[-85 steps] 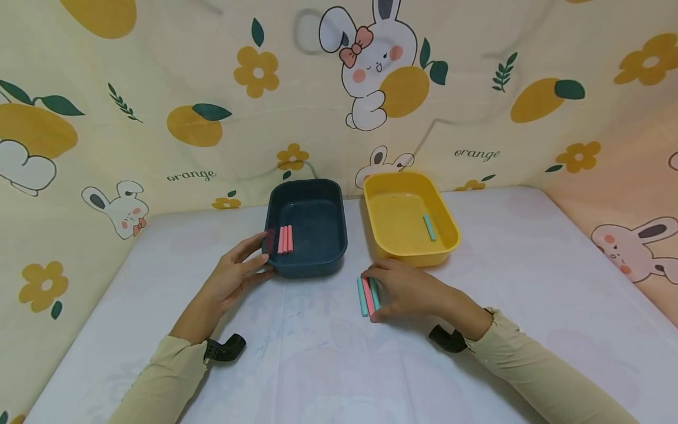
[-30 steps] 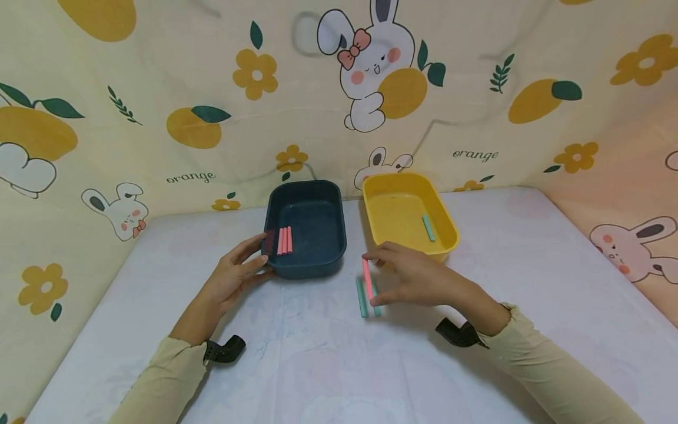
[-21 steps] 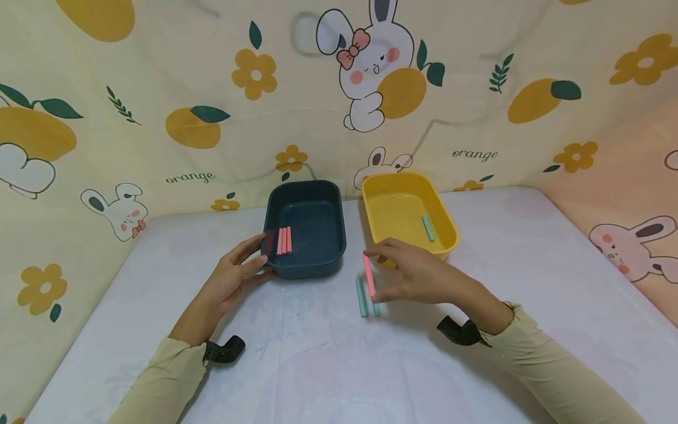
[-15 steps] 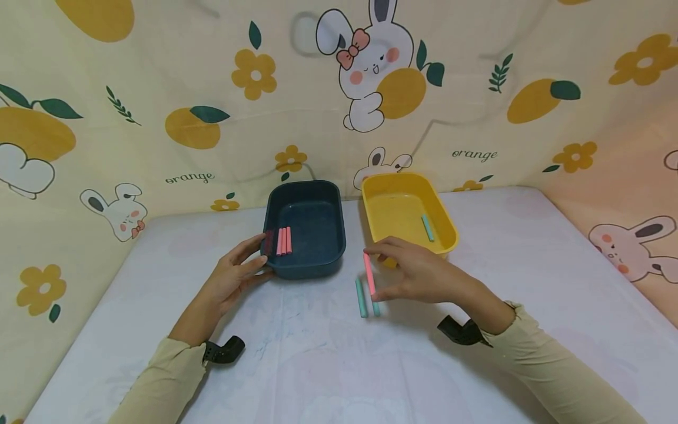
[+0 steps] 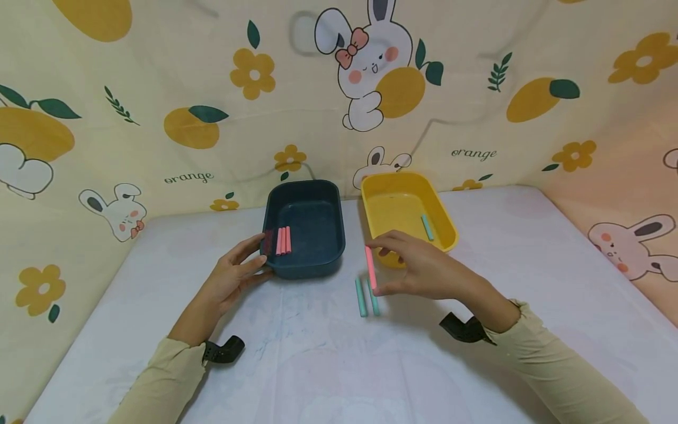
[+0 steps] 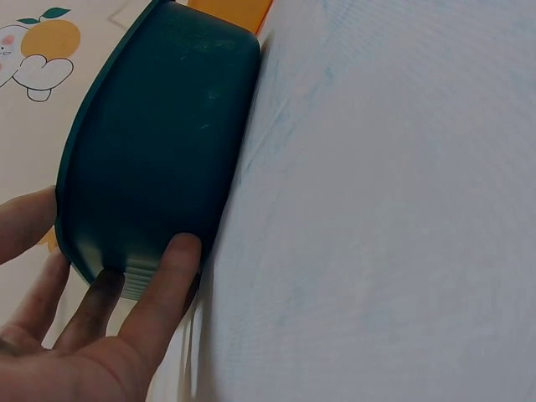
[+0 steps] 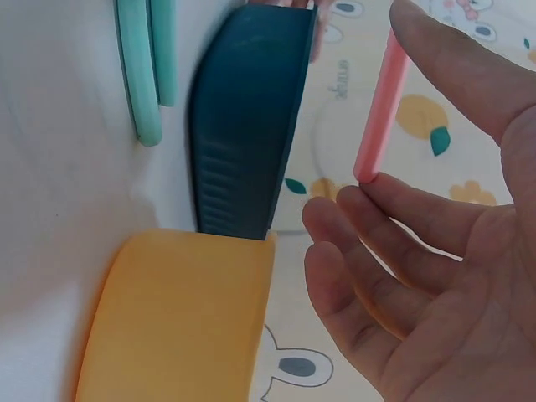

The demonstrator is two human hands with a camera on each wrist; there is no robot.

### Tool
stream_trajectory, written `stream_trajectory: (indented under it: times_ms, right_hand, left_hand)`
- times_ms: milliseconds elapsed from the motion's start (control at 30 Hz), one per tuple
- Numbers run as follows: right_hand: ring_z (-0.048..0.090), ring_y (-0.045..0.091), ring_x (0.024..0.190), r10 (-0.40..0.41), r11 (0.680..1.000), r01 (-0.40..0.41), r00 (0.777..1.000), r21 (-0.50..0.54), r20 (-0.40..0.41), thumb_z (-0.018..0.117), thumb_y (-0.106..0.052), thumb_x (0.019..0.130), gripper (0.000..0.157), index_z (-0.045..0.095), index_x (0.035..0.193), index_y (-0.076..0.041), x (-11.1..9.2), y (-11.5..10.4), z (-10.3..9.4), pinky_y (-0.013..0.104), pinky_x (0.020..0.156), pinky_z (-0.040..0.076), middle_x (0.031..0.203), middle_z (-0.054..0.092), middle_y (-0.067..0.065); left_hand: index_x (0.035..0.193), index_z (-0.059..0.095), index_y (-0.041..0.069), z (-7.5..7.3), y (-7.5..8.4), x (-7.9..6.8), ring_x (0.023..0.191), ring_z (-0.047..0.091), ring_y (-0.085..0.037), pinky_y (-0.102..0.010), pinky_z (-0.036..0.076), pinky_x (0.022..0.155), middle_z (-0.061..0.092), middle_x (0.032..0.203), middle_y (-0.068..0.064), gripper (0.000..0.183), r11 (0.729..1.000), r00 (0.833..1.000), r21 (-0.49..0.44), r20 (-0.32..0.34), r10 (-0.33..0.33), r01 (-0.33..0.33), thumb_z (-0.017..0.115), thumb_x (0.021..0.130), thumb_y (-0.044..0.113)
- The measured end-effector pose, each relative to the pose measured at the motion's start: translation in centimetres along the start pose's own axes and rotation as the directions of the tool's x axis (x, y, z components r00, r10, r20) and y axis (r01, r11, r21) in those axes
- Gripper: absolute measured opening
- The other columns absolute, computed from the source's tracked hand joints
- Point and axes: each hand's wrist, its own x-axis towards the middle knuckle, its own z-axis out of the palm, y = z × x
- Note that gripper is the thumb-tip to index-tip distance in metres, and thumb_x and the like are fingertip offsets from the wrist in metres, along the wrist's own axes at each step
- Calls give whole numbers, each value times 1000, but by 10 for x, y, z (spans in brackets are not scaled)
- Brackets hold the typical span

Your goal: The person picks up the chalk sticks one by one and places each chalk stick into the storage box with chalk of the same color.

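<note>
In the head view my right hand point(image 5: 424, 265) pinches a pink chalk stick point(image 5: 371, 268) lengthwise between thumb and fingertip, above the table. The right wrist view shows the same pink chalk point(image 7: 383, 109) held by its two ends, other fingers loosely bent. Two green chalk sticks point(image 5: 361, 297) lie side by side just below it. My left hand point(image 5: 233, 274) touches the near left corner of the dark blue bin point(image 5: 312, 271), fairly straight fingers against its outer walls point(image 6: 159, 134). Pink chalk sticks point(image 5: 283, 241) lie in that bin, along its left side.
Behind my right hand stands a yellow bin point(image 5: 405, 182), with one green chalk stick point(image 5: 427, 227) inside. Both bins sit near the back of the white-covered table point(image 5: 318, 365), before a printed cloth point(image 5: 212, 70). Faint blue marks show on the table cover.
My right hand has picked the pink chalk up from between the two green ones and raised it, moving slightly away from me. The left hand and both bins stay put.
</note>
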Motion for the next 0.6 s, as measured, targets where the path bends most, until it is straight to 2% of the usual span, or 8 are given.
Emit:
stream_trajectory:
  times_ms: [167, 400, 600]
  right_hand:
    - [57, 22, 122, 5, 1000, -4, 1000, 20, -8, 82, -56, 73, 84, 52, 143, -20, -1, 1, -2, 47, 97, 54, 140, 54, -1]
    - [56, 22, 122, 4, 999, -4, 1000, 32, -12, 84, -47, 75, 81, 51, 143, -20, 1, 1, -2, 48, 98, 53, 141, 54, 2]
    - [57, 22, 121, -13, 1000, 13, 1000, 27, -16, 83, -54, 73, 84, 51, 144, -21, 8, 0, -1, 46, 97, 54, 138, 55, 0]
  left_hand:
    - [156, 34, 19, -1, -1, 0, 141, 38, -33, -48, 45, 109, 20, 166, -9, 61, 1000, 1000, 0, 18, 7, -7, 58, 100, 12]
    - [156, 34, 19, -2, -1, 2, 142, 38, -33, -48, 46, 108, 20, 166, -7, 60, 1000, 1000, -9, 20, 12, -12, 55, 101, 8]
    - [156, 32, 17, -3, -1, 2, 137, 43, -30, -46, 48, 107, 22, 165, -8, 63, 1000, 999, 7, 22, 30, -30, 59, 100, 12]
